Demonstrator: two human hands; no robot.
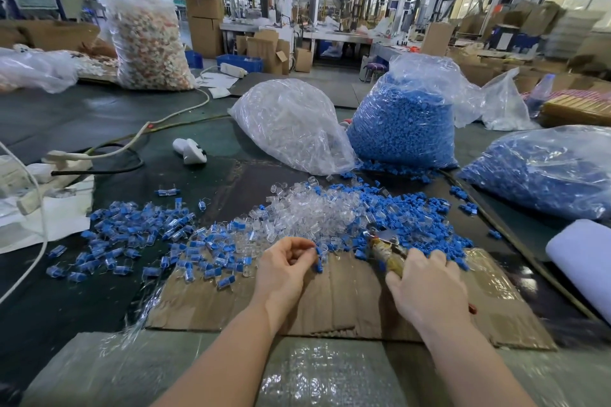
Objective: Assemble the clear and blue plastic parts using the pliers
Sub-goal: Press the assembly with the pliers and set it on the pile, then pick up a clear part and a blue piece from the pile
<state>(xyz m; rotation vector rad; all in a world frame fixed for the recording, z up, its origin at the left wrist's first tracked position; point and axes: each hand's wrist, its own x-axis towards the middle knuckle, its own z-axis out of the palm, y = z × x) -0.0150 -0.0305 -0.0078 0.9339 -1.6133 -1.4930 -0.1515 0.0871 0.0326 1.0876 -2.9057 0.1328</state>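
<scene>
Blue part (318, 259) pinched at left hand (283, 269) fingertips, long axis near upright, at the near edge of the mixed clear-and-blue heap (330, 215). Just right, across bare cardboard (347, 294), pliers (385, 243) gripped by right hand (426, 291), fingers curled round handles, nose aimed up-left into the heap; jaw gap hard to tell. Left hand nearer the part. Finished pieces (132, 235) spread well left; 2 full bags (400, 122) behind. Open room only over the cardboard.

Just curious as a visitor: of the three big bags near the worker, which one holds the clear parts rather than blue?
The leftmost bag, slumped beside the upright blue-filled bag. Its contents look colourless.
</scene>
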